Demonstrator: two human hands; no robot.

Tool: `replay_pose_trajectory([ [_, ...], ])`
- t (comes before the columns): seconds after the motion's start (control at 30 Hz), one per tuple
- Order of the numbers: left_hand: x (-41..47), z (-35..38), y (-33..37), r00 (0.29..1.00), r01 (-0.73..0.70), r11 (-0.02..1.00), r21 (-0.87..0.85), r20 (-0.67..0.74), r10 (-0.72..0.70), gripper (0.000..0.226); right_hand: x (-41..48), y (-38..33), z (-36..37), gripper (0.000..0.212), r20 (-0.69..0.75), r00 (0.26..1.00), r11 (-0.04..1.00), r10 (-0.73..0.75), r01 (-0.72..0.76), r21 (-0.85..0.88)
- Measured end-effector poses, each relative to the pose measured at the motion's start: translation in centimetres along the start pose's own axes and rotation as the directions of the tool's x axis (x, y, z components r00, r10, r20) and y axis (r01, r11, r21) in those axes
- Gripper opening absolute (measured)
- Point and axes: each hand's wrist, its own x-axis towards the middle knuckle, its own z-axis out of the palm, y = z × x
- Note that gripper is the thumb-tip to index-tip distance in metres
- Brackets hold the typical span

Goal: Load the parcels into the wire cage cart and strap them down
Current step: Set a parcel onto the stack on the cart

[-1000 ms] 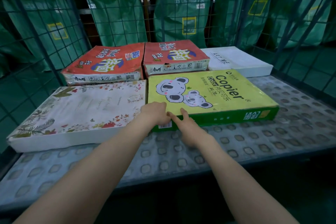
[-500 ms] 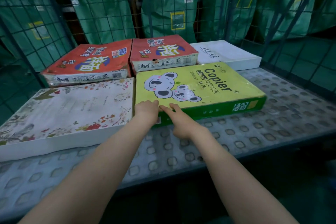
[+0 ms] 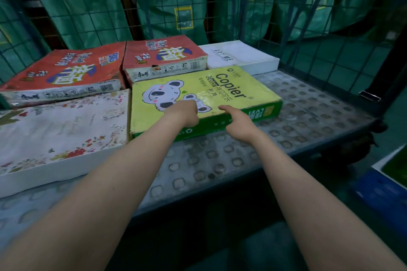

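Copier-paper parcel (image 3: 220, 86), flat on the cage cart (image 3: 308, 103) floor right of the floral box (image 3: 66, 134), looks heavy and stiff, best gripped under both ends; left hand (image 3: 185, 114) rests on top, its fingers hidden, while right hand (image 3: 239, 126) touches the near edge with a straight forefinger.

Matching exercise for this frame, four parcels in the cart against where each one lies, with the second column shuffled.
Parcels:
1 copier paper pack
2 floral box
3 white box
4 right red pack

Places:
a back row, right end
b front row, left
c back row, middle
d front row, middle

Pairs: 1-d, 2-b, 3-a, 4-c
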Motion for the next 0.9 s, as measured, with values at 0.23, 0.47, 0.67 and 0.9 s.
replay_pose_trajectory([
  [0.23,-0.3,0.2,5.6,0.992,-0.127,0.932,-0.340,-0.044,0.119,0.025,-1.6,3.4,-4.2,0.060,-0.151,0.976,0.975,0.158,-0.130,0.181],
  [0.47,0.0,-0.9,10.3,0.982,-0.187,0.787,-0.588,-0.102,0.157,0.022,-3.1,4.4,-7.8,0.048,-0.178,0.927,0.884,0.329,-0.236,0.405],
  [0.67,0.1,-3.2,13.8,0.982,-0.155,0.726,-0.670,-0.022,0.190,0.018,-3.5,4.2,-11.3,0.039,-0.204,0.852,0.788,0.483,-0.321,0.525],
  [0.9,0.0,-9.0,15.0,0.976,-0.070,0.698,-0.713,0.096,0.196,0.019,-3.1,-0.3,-15.2,0.030,-0.139,0.771,0.647,0.621,-0.405,0.646],
])
